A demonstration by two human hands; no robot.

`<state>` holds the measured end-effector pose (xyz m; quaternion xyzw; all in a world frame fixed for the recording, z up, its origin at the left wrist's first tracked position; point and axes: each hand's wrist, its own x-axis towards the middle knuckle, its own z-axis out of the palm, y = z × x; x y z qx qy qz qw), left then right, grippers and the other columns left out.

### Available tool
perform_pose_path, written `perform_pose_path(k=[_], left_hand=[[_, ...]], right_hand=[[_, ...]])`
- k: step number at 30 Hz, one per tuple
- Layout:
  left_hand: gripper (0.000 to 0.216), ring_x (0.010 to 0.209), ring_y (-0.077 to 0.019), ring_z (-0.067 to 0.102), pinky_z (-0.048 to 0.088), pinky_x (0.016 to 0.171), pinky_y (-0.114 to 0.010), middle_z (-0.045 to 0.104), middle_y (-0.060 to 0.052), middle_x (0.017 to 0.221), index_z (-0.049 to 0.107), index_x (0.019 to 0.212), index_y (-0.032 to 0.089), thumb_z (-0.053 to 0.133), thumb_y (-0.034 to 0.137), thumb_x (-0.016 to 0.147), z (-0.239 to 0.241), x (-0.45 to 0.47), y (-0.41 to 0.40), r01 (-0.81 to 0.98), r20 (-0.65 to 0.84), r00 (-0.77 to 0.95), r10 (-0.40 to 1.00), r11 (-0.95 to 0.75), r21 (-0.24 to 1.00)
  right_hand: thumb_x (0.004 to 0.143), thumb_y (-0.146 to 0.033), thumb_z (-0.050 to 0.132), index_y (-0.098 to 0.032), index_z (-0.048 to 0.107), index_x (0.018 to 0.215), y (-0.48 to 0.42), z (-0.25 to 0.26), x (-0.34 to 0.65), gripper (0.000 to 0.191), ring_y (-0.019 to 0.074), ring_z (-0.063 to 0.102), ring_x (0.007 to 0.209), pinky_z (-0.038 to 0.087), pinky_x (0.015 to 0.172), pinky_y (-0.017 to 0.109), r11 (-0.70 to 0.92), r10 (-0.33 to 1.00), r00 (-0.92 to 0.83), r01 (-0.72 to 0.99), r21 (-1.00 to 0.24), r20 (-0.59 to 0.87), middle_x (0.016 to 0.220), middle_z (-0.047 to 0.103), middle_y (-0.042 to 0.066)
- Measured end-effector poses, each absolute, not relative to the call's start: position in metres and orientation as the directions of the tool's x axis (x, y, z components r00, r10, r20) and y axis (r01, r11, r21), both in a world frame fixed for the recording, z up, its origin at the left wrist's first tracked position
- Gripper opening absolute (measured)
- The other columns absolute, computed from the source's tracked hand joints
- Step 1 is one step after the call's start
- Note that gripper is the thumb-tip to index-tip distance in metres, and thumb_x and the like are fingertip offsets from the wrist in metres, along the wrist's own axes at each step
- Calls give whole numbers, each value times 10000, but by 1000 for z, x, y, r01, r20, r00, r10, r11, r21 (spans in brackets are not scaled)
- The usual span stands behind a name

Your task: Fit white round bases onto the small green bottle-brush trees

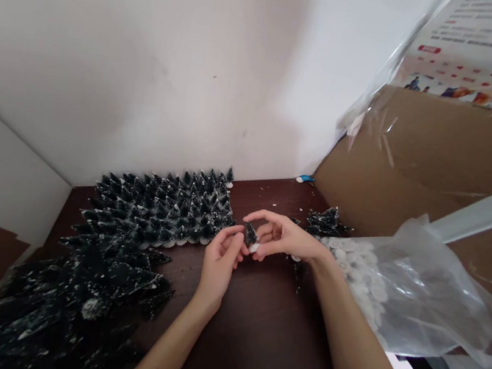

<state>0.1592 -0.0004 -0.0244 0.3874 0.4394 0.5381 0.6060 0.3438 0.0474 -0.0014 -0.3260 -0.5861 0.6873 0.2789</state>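
Between my two hands, above the dark red-brown table (261, 328), is a miniature snow-flecked Christmas tree (250, 233) with a small white base (254, 248) at its lower end. The fingers of my left hand (225, 252) are closed on the tree from the left. My right hand (286, 238) has its thumb at the white base and its index finger arched over the top of the tree. Left of my hands stand rows of similar little trees (182, 206) on white bases, packed close together. Nearer to me, a heap of loose trees (87, 284) lies on its sides.
A clear plastic bag (424, 291) full of white round bases (354, 262) lies at the right. Behind it leans a cardboard sheet (445, 152) under plastic film. A few more trees (326, 221) lie beyond my right wrist. A white wall (188, 77) borders the table's back.
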Motion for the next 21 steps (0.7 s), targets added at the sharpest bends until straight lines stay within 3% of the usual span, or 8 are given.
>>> perform_pose_path(k=[11,15,18,21], left_hand=[[456,548,-114,480,336,487,-209,630,-17,651,666,985,133,665,549,799,-27,161,0,-252,-109,85,990,127,959],[446,554,-117,487,339,489,-209,633,-21,656,664,979,134,662,542,800,-28,162,0,-251,-113,94,989,134,959],[446,555,-121,495,341,488,-211,637,-25,659,669,967,140,667,552,798,-28,162,0,-247,-113,97,989,134,960],[454,552,-121,496,346,488,-210,639,-26,657,670,965,139,670,560,797,-28,162,1,-246,-114,94,989,134,960]], right_hand=[[709,-345,837,-195,483,1320,65,0,339,722,179,723,720,565,664,302,-2,985,-170,-76,-997,11,831,775,54],[721,-370,806,-189,513,1289,98,5,329,665,163,652,674,515,683,309,156,986,-88,186,-970,142,759,723,8],[753,-317,763,-189,543,1265,129,7,319,571,174,629,709,482,748,323,257,966,-106,472,-843,235,728,677,-16],[766,-206,716,-186,545,1258,155,0,306,521,176,597,692,457,744,310,282,956,-134,653,-703,260,700,617,-34]])
